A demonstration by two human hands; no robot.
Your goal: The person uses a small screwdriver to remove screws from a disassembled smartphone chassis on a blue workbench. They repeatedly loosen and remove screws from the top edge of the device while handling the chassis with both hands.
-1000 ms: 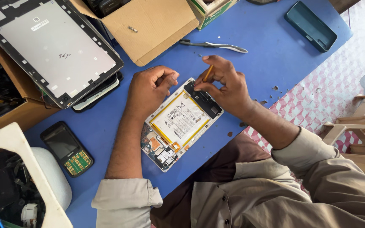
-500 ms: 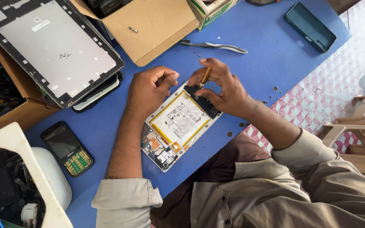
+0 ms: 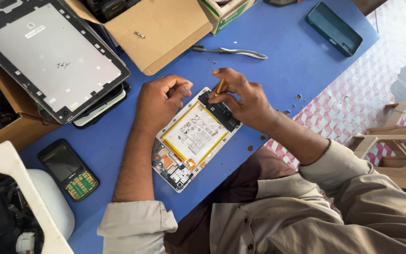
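An opened tablet (image 3: 194,139), its back removed and its battery and circuit boards exposed, is laid on the blue tabletop (image 3: 287,70) between both hands. A thin orange-handled tool (image 3: 219,87) is gripped by the closed fingers of the right hand (image 3: 240,99) and set near the tablet's upper edge. The left hand (image 3: 160,99) is curled shut, with its thumb pressed against the tablet's upper left corner. Behind, dark devices are held in a cardboard box (image 3: 165,28), though its contents are only partly seen. A teal tray (image 3: 334,29) is seen at the far right, and tweezers (image 3: 231,51) are laid near the box.
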